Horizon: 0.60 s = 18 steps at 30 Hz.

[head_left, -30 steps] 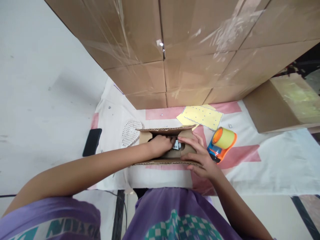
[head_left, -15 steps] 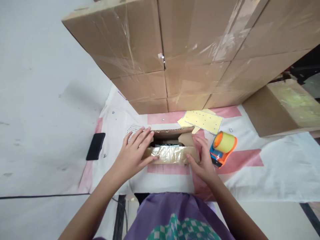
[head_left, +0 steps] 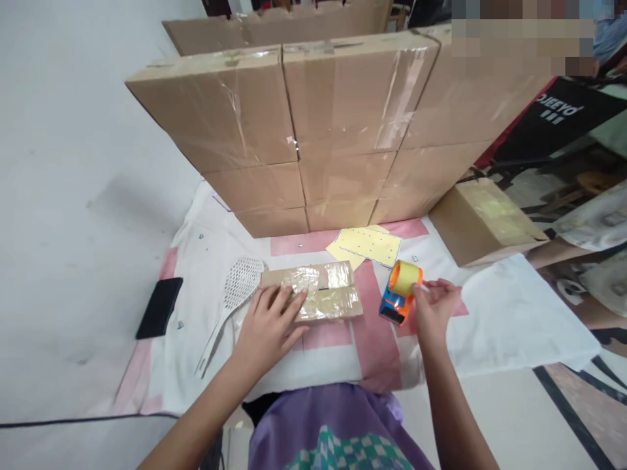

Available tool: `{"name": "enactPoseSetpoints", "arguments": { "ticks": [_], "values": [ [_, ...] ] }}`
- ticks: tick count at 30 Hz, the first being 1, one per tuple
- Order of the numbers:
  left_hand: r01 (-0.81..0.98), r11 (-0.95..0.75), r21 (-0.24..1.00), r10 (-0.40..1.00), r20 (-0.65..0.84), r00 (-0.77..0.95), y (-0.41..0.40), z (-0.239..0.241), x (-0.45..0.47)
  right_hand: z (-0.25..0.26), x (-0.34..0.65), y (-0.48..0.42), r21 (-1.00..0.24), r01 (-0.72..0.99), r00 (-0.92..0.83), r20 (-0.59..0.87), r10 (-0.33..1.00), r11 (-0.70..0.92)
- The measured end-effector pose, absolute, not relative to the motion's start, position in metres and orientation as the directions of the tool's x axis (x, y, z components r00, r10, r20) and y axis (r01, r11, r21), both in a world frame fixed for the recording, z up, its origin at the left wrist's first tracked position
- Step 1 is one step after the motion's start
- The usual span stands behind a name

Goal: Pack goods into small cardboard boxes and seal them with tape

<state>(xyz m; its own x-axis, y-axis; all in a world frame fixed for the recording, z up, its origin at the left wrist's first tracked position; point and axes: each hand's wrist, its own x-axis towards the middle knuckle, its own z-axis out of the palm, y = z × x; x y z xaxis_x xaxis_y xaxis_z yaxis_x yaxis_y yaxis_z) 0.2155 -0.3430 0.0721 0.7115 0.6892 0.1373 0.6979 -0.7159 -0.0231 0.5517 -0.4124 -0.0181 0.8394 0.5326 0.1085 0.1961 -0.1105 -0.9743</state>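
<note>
A small cardboard box (head_left: 337, 307) lies with its top flaps down and shiny clear tape across it. My left hand (head_left: 272, 324) rests flat on its left part, fingers spread. To the right, my right hand (head_left: 435, 305) is at an orange and blue tape dispenser (head_left: 394, 307) carrying a yellowish tape roll (head_left: 404, 279). Thumb and fingertips close on the dispenser's right edge; the exact grip is partly hidden. A white slotted skimmer (head_left: 240, 284) lies just left of the box, its handle toward me.
Behind stands a wall of taped cartons (head_left: 337, 124). Yellow paper sheets (head_left: 369, 245) lie before it. Another carton (head_left: 477, 228) sits at the right, a black phone (head_left: 159, 308) at the left edge. A white and pink cloth (head_left: 323, 362) covers the table. Another person is partly visible far right.
The box flaps, open before, are now down. My right hand has left the box and moved right to the tape dispenser, which has turned slightly. The view has shifted, showing more of the skimmer.
</note>
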Motion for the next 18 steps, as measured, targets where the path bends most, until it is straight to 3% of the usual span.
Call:
{"name": "enactPoseSetpoints", "arguments": {
  "ticks": [2, 4, 7, 12, 15, 18],
  "values": [
    [0.699, -0.714, -0.023, 0.687, 0.167, 0.707, -0.344, 0.07, 0.218, -0.032, 0.568, -0.411, -0.987, 0.025, 0.697, -0.095, 0.71, -0.157],
    [0.69, -0.724, -0.012, 0.678, 0.173, 0.714, -0.344, 0.067, 0.219, -0.041, 0.576, -0.407, -0.981, 0.006, 0.491, -0.165, 0.855, -0.193],
    [0.676, -0.737, 0.003, 0.668, 0.156, 0.728, -0.346, 0.064, 0.219, -0.041, 0.575, -0.405, -0.986, 0.09, 0.371, -0.1, 0.923, -0.143],
    [0.682, -0.728, 0.068, 0.667, 0.299, 0.683, -0.361, 0.073, 0.233, -0.017, 0.542, -0.422, -0.99, 0.142, 0.483, 0.049, 0.874, -0.023],
    [0.579, -0.759, 0.298, 0.651, 0.366, 0.665, -0.384, 0.073, 0.268, 0.001, 0.515, -0.445, -0.98, 0.167, 0.473, 0.172, 0.864, 0.104],
    [0.436, -0.672, 0.599, 0.671, 0.242, 0.701, -0.407, 0.061, 0.311, 0.009, 0.498, -0.462, -0.913, 0.309, 0.417, 0.382, 0.825, 0.266]
  ]
}}
